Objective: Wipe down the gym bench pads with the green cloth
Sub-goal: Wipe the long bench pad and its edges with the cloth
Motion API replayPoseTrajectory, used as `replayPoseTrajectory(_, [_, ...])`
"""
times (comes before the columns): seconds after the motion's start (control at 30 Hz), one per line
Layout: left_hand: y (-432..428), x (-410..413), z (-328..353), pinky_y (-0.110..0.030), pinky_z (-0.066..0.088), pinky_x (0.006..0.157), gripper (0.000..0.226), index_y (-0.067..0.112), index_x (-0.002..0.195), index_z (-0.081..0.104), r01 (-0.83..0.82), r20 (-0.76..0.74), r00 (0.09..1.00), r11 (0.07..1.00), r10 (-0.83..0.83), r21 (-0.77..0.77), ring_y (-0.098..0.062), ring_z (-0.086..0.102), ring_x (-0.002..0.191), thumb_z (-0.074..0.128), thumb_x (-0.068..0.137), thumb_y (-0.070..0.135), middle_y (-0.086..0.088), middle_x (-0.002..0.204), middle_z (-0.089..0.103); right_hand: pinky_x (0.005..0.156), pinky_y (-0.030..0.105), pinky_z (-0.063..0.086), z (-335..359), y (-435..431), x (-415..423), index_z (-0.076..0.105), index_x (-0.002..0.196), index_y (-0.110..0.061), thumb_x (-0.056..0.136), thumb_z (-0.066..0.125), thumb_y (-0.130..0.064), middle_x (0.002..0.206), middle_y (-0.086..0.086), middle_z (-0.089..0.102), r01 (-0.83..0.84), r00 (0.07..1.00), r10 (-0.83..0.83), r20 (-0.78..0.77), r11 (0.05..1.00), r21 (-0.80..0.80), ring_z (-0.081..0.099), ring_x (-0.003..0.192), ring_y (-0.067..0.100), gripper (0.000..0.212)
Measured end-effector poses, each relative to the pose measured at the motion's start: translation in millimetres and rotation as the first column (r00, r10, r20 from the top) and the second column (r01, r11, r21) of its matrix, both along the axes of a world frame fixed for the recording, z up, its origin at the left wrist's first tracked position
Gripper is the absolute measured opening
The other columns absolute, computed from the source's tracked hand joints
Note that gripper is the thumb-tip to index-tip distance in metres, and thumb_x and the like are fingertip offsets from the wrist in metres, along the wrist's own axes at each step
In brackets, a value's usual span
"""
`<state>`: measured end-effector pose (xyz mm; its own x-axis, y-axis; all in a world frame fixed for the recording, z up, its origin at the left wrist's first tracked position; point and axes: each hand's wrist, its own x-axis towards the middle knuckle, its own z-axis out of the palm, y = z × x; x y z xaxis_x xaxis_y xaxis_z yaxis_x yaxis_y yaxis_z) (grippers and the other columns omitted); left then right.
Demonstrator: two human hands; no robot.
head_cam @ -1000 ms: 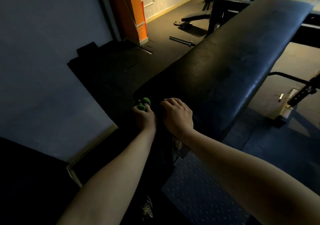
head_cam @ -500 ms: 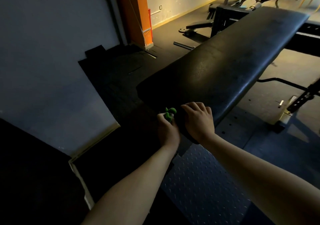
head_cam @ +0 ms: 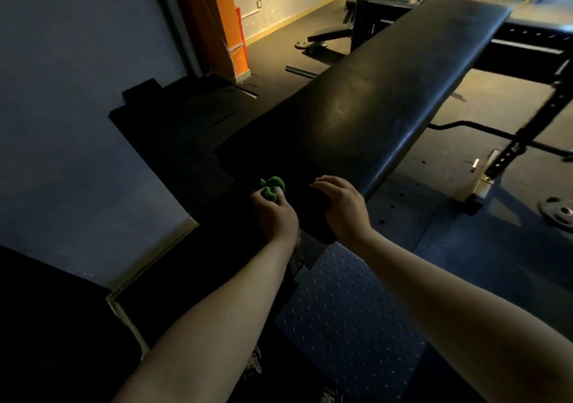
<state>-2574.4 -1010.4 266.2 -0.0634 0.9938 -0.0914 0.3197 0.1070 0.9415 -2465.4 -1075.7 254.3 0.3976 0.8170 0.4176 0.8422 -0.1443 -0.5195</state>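
A long black bench pad [head_cam: 372,105] runs from the near centre up to the far right. My left hand [head_cam: 274,213] grips a bunched green cloth [head_cam: 272,187] at the pad's near left edge. Only a small wad of cloth shows above my fingers. My right hand [head_cam: 342,207] rests on the pad's near end, fingers bent over its dark rounded edge. The near end of the pad is in deep shadow.
A grey wall [head_cam: 77,108] and an orange pillar [head_cam: 214,21] stand to the left. A black rack frame [head_cam: 539,117] and a weight plate [head_cam: 558,212] lie on the right. A metal bar [head_cam: 299,71] and other gym machines sit on the floor beyond the bench. Diamond-plate flooring [head_cam: 350,315] is underfoot.
Both hands have travelled rightward along the pad's near end and have drawn slightly apart. The view has shifted with them.
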Motion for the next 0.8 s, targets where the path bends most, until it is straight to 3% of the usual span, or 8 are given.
replayPoseTrajectory(0.17, [-29, 0, 4, -0.012, 0.034, 0.063, 0.035, 0.006, 0.134, 0.045, 0.052, -0.019, 0.999, 0.999, -0.051, 0.011, -0.018, 0.056, 0.103, 0.05, 0.104, 0.024, -0.014, 0.124, 0.055, 0.109, 0.045, 0.038, -13, -29, -11, 0.06, 0.135, -0.022, 0.087, 0.069, -0.01, 0.137, 0.006, 0.053, 0.083, 0.996, -0.082, 0.024, 0.996, -0.043, 0.039, 0.132, 0.028, 0.05])
replayPoseTrajectory(0.23, [-47, -4, 1, -0.011, 0.036, 0.066, 0.034, 0.008, 0.133, 0.046, 0.116, -0.065, 0.991, 0.992, -0.113, 0.042, -0.019, 0.059, 0.101, 0.049, 0.104, 0.027, -0.009, 0.117, 0.056, 0.109, 0.045, 0.04, -18, -41, -19, 0.057, 0.136, -0.023, 0.086, 0.069, -0.015, 0.137, 0.009, 0.045, 0.102, 0.993, -0.104, -0.047, 0.993, -0.054, 0.034, 0.133, 0.029, 0.053])
replayPoseTrajectory(0.33, [-69, -9, -9, -0.021, 0.045, 0.076, 0.036, 0.01, 0.132, 0.045, 0.223, -0.146, 0.966, 0.973, -0.212, 0.065, -0.021, 0.062, 0.103, 0.05, 0.103, 0.031, -0.009, 0.12, 0.058, 0.111, 0.044, 0.038, -22, -52, -22, 0.06, 0.133, -0.019, 0.082, 0.075, -0.012, 0.138, 0.008, 0.047, 0.074, 0.988, -0.075, -0.134, 0.997, -0.011, 0.034, 0.138, 0.027, 0.054])
replayPoseTrajectory(0.4, [-78, -12, -13, -0.014, 0.041, 0.071, 0.032, 0.012, 0.128, 0.046, 0.275, -0.224, 0.942, 0.958, -0.25, 0.087, -0.017, 0.062, 0.1, 0.05, 0.103, 0.032, -0.008, 0.118, 0.058, 0.112, 0.043, 0.04, -17, -53, -22, 0.064, 0.129, -0.014, 0.08, 0.077, -0.007, 0.136, 0.007, 0.052, 0.074, 0.975, -0.068, -0.211, 0.997, 0.02, 0.038, 0.138, 0.023, 0.051])
replayPoseTrajectory(0.53, [-94, -23, -11, -0.005, 0.039, 0.063, 0.016, 0.017, 0.116, 0.048, 0.479, -0.45, 0.809, 0.868, -0.379, 0.131, -0.004, 0.056, 0.088, 0.04, 0.107, 0.027, 0.004, 0.101, 0.055, 0.11, 0.038, 0.044, -2, -57, -28, 0.071, 0.116, -0.011, 0.084, 0.07, 0.003, 0.129, 0.003, 0.062, 0.171, 0.899, -0.119, -0.422, 0.981, 0.089, 0.049, 0.13, 0.012, 0.035])
replayPoseTrajectory(0.67, [-97, -37, -7, -0.011, 0.036, 0.063, 0.015, 0.015, 0.115, 0.048, 0.623, -0.41, 0.742, 0.771, -0.531, 0.128, -0.006, 0.049, 0.084, 0.046, 0.104, 0.025, -0.002, 0.109, 0.055, 0.108, 0.036, 0.047, 2, -67, -38, 0.073, 0.111, -0.01, 0.085, 0.065, 0.01, 0.124, 0.002, 0.066, 0.247, 0.833, -0.179, -0.523, 0.967, 0.063, 0.054, 0.128, 0.013, 0.034])
replayPoseTrajectory(0.8, [-97, -56, -1, -0.015, 0.036, 0.065, 0.022, 0.017, 0.124, 0.045, 0.763, -0.407, 0.608, 0.643, -0.681, 0.064, -0.013, 0.053, 0.092, 0.048, 0.103, 0.019, 0.005, 0.102, 0.047, 0.092, 0.025, 0.055, 7, -80, -53, 0.071, 0.113, -0.012, 0.09, 0.066, -0.003, 0.117, -0.001, 0.066, 0.326, 0.727, -0.219, -0.65, 0.944, 0.047, 0.062, 0.114, 0.014, 0.025])
